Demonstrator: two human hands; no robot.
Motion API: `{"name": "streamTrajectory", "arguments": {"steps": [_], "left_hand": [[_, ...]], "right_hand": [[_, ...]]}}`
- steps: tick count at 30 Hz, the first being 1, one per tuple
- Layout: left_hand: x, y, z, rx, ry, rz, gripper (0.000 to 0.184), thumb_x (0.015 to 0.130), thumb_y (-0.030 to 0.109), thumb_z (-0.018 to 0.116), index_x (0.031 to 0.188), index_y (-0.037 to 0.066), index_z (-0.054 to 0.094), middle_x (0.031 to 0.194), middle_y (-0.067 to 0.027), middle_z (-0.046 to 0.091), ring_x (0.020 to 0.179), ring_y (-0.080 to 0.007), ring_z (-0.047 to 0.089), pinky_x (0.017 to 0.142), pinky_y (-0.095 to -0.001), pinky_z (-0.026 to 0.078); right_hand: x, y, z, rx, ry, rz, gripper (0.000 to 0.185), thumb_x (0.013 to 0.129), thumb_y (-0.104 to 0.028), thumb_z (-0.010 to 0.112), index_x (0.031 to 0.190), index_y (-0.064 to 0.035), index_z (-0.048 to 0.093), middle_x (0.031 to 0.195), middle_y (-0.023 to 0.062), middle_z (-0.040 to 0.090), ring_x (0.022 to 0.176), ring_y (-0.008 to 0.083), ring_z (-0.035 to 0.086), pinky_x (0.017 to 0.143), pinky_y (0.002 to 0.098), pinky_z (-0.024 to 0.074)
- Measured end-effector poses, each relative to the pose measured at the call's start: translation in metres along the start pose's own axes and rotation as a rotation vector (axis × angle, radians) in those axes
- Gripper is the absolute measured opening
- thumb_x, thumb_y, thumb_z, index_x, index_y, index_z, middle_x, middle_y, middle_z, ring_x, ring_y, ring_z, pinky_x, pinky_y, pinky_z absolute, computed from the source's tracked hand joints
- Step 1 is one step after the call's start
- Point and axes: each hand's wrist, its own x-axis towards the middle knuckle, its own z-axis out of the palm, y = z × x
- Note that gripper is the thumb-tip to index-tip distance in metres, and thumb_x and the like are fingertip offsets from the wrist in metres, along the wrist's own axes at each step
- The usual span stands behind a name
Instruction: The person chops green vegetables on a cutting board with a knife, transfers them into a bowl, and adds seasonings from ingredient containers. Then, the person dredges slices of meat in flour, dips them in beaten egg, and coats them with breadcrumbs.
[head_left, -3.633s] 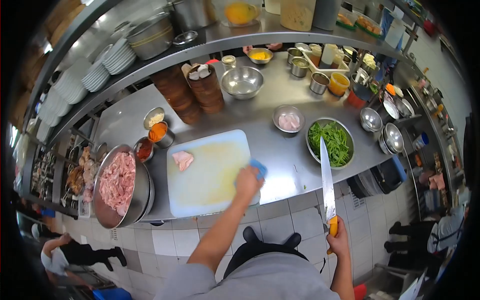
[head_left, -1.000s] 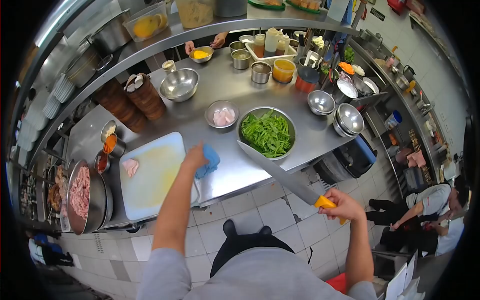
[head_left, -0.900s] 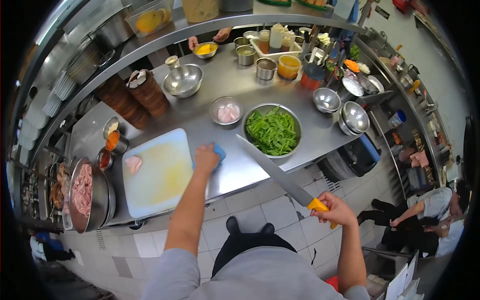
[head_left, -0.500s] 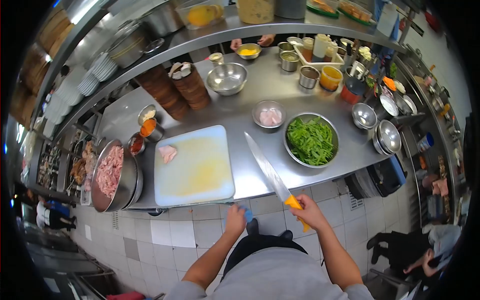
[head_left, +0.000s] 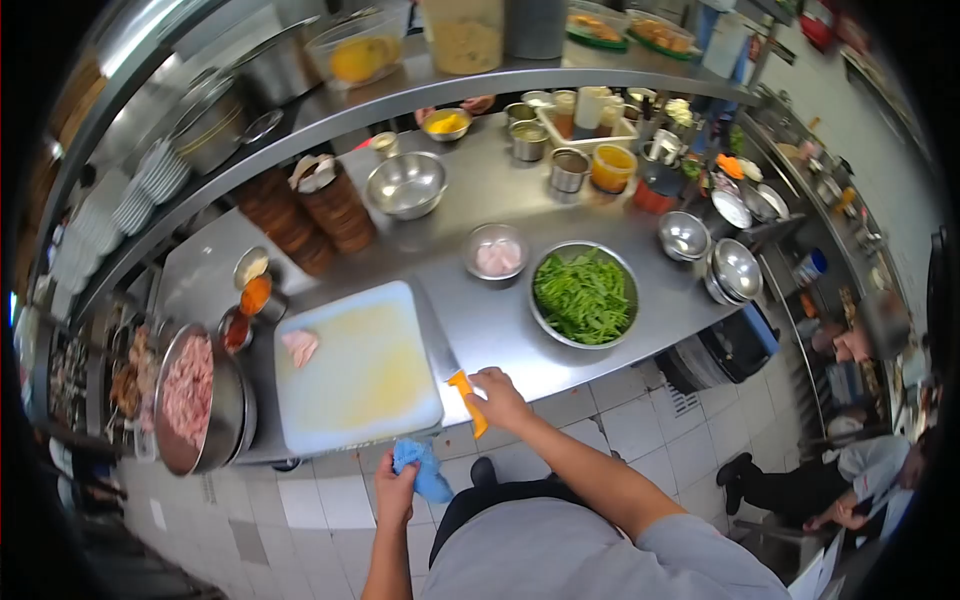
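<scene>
No words or numbers can be read here. There is a little dark sign [head_left: 785, 50] high on the wall [head_left: 885, 150] — its writing is too tiny to read. A person's light shirt [head_left: 855, 460] has a small red mark [head_left: 862, 487] — too blurry to tell if it says anything.

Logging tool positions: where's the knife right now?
Head view: the knife is alongside the cutting board's right edge, at the steel table's near side, blade pointing away from the person, right hand at its yellow handle.
</scene>
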Motion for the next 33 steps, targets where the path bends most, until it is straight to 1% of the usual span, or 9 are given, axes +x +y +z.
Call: {"name": "streamTrajectory", "arguments": {"steps": [3,6,10,15,19,23,28,30,33], "left_hand": [[0.019,0.018,0.057,-0.078,-0.057,0.144,0.034,0.083,0.000,0.064,0.116,0.002,0.055,0.100,-0.0052,0.063,0.088,-0.0148,0.062,0.077,-0.0295,0.051],[0.033,0.022,0.112,-0.032,-0.247,0.031,0.030,0.090,0.012,0.066,0.117,0.004,0.055,0.100,-0.0053,0.063,0.092,-0.0145,0.061,0.077,-0.0288,0.051],[0.031,0.012,0.179,0.066,-0.627,-0.149,0.032,0.095,0.024,0.063,0.121,0.006,0.058,0.104,-0.0054,0.064,0.095,-0.0135,0.060,0.080,-0.0300,0.050],[0.034,0.007,0.241,0.121,-1.071,-0.451,0.041,0.100,0.033,0.053,0.131,0.007,0.051,0.117,-0.0086,0.061,0.104,-0.0172,0.059,0.088,-0.0336,0.050],[0.035,0.018,0.277,0.147,-1.292,-0.457,0.052,0.102,0.035,0.046,0.144,0.008,0.032,0.143,-0.0150,0.046,0.112,-0.0263,0.058,0.092,-0.0408,0.050],[0.011,0.005,0.349,0.163,-1.418,-0.633,0.065,0.101,0.047,0.043,0.149,0.008,0.025,0.151,-0.0192,0.032,0.121,-0.0361,0.053,0.098,-0.0477,0.047],[-0.023,-0.023,0.550,0.073,-1.048,-0.923,0.083,0.092,0.066,0.043,0.147,0.004,0.028,0.145,-0.0220,0.039,0.122,-0.0348,0.053,0.100,-0.0504,0.045],[-0.034,-0.036,0.624,-0.193,-0.985,-0.900,0.061,0.095,0.057,0.051,0.124,0.003,0.053,0.117,-0.0164,0.061,0.100,-0.0238,0.063,0.085,-0.0409,0.051],[-0.032,-0.105,0.697,-0.198,-0.854,-0.823,0.049,0.094,0.032,0.056,0.132,0.001,0.050,0.127,-0.0195,0.055,0.109,-0.0297,0.059,0.092,-0.0438,0.051]], "right_hand": [[-0.023,-0.020,-0.039,0.777,-0.278,0.271,0.065,0.087,-0.021,0.069,0.144,-0.0075,0.041,0.137,0.0149,0.049,0.125,0.0269,0.048,0.103,0.0383,0.0410],[-0.066,-0.036,-0.073,0.792,-0.142,0.010,0.076,0.087,-0.019,0.071,0.150,-0.0081,0.030,0.143,0.0127,0.046,0.128,0.0220,0.046,0.104,0.0347,0.0400],[-0.100,-0.012,-0.090,0.779,0.169,0.186,0.079,0.085,-0.012,0.072,0.151,-0.0075,0.028,0.146,0.0138,0.042,0.130,0.0227,0.045,0.107,0.0342,0.0380],[-0.164,0.029,-0.136,1.254,0.374,0.589,0.058,0.081,-0.007,0.074,0.134,-0.0032,0.050,0.117,0.0114,0.063,0.105,0.0210,0.063,0.091,0.0343,0.0518],[-0.210,0.088,-0.208,1.325,0.824,0.548,0.030,0.087,-0.009,0.065,0.114,-0.0006,0.058,0.102,0.0088,0.066,0.092,0.0219,0.066,0.080,0.0352,0.0559],[-0.219,0.150,-0.296,1.242,1.136,0.321,0.028,0.088,-0.010,0.061,0.115,-0.0038,0.058,0.097,0.0080,0.066,0.094,0.0228,0.066,0.082,0.0355,0.0545],[-0.182,0.196,-0.351,1.150,1.089,0.333,0.033,0.083,-0.013,0.068,0.114,-0.0056,0.060,0.105,0.0086,0.062,0.098,0.0230,0.062,0.086,0.0349,0.0514],[-0.187,0.239,-0.348,0.394,0.959,0.429,0.032,0.078,-0.016,0.076,0.104,-0.0035,0.062,0.107,0.0091,0.057,0.100,0.0225,0.057,0.088,0.0340,0.0470],[-0.191,0.257,-0.401,0.091,1.105,0.365,0.026,0.078,-0.017,0.076,0.092,-0.0021,0.059,0.103,0.0093,0.056,0.096,0.0202,0.055,0.089,0.0331,0.0441]]}}
